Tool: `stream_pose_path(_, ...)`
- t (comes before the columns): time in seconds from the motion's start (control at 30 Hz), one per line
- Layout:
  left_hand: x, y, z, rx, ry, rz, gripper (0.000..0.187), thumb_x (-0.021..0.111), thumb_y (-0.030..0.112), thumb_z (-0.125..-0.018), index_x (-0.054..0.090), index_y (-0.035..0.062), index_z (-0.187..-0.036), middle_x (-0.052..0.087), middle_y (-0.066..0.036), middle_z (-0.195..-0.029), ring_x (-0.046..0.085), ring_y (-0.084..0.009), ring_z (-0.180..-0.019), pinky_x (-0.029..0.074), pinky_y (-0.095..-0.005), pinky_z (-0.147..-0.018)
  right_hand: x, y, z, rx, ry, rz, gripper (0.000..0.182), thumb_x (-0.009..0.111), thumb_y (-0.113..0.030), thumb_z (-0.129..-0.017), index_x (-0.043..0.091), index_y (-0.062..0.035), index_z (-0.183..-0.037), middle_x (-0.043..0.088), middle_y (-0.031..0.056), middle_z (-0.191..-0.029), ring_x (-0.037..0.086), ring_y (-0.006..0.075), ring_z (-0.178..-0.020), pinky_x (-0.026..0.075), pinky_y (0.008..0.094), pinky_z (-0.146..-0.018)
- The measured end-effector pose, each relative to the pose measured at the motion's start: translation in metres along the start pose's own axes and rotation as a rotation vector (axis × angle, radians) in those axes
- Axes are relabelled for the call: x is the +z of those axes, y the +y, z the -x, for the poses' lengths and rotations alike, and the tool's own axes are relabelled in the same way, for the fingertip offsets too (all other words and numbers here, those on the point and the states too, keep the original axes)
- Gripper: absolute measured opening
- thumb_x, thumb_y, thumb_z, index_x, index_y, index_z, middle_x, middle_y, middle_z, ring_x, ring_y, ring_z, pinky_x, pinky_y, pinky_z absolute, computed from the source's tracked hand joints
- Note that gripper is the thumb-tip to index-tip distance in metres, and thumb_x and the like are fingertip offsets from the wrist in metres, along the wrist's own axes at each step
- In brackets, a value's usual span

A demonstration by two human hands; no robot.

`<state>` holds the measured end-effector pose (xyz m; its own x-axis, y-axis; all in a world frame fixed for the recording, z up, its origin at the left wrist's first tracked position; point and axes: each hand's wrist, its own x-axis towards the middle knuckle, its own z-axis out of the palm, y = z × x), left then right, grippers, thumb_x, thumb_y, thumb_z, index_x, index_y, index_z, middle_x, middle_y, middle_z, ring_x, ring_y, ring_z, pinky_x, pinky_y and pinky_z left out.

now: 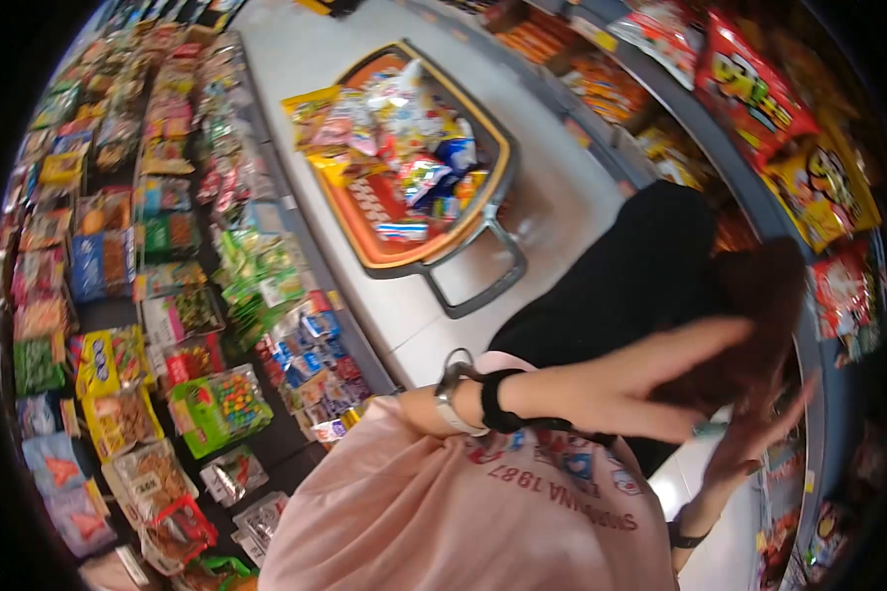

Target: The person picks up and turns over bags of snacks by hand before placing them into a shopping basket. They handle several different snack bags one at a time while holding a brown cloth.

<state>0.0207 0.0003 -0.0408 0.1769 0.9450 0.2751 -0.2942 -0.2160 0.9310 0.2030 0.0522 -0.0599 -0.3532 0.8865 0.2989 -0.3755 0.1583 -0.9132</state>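
Shopping basket (346, 212) sits far, L hand (641, 394) & R hand (741, 451) spread, apparently empty, nr right shelf (811, 463), prob between grabs; next calls for closing fingers.

Points left hand (616, 394) toward two o'clock, with fingers (705, 345) parted and blurred — and holds right hand (736, 451) just beside it, at four o'clock, with splayed fingers aimed toward one.

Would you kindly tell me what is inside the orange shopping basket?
The orange shopping basket holds a heap of colourful packets, including a blue packet; a yellow packet juts over one side. Whatever lies beneath the heap is covered.
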Motion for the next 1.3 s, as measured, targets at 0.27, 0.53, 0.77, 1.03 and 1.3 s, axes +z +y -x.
stream_pose_path(0.27,-0.074,0.042,0.014,-0.022,0.511,-0.038,0.026,0.045,0.005,-0.078,0.043,0.0034,-0.104,0.057,-0.006,-0.087,0.054,-0.0136,-0.076,0.042,-0.0232,-0.066,0.020,0.046,0.004,0.470,0.272,-0.291,0.058,0.038,-0.041,-0.080,0.019,-0.0108,-0.127,0.028,0.0110,-0.127,0.027,0.0256,-0.116,0.024,0.0380,-0.094)
stream_pose_path(0.53,-0.397,0.003,0.156,-0.155,1.661,-1.179,0.049,0.068,0.014,-0.064,0.037,-0.0043,-0.097,0.049,-0.015,-0.094,0.049,-0.0160,-0.085,0.043,-0.0267,-0.070,-0.012,0.052,0.021,0.568,0.541,-0.281,0.064,0.033,-0.051,-0.080,0.018,-0.0113,-0.128,0.025,0.0081,-0.128,0.024,0.0245,-0.117,0.022,0.0382,-0.095)
stream_pose_path(0.77,-0.368,-0.020,0.143,-0.419,1.322,-0.291,0.037,0.070,0.017,-0.062,0.050,0.0006,-0.088,0.054,-0.004,-0.078,0.052,-0.0117,-0.064,0.042,-0.0237,-0.054,-0.027,0.056,0.035,0.464,-0.081,-0.693,0.063,0.040,-0.047,-0.078,0.022,-0.0097,-0.126,0.029,0.0105,-0.125,0.030,0.0250,-0.114,0.026,0.0377,-0.094)
stream_pose_path(1.03,-0.272,0.015,0.114,-0.006,1.250,-0.661,0.051,0.070,0.007,-0.058,0.039,-0.0039,-0.097,0.054,-0.012,-0.090,0.054,-0.0172,-0.078,0.045,-0.0278,-0.068,-0.005,0.044,0.050,0.731,0.160,-0.276,0.055,0.052,-0.022,-0.071,0.028,-0.0094,-0.119,0.037,0.0136,-0.114,0.036,0.0263,-0.109,0.033,0.0378,-0.090)
stream_pose_path(1.3,-0.052,0.021,0.033,0.019,0.996,-0.718,0.062,0.059,0.004,-0.064,0.027,-0.0006,-0.117,0.045,-0.012,-0.105,0.045,-0.0180,-0.096,0.035,-0.0284,-0.084,0.097,0.048,0.014,0.254,-0.296,0.243,0.047,0.059,-0.020,-0.072,0.041,-0.0023,-0.112,0.045,0.0142,-0.108,0.044,0.0249,-0.099,0.036,0.0322,-0.078)
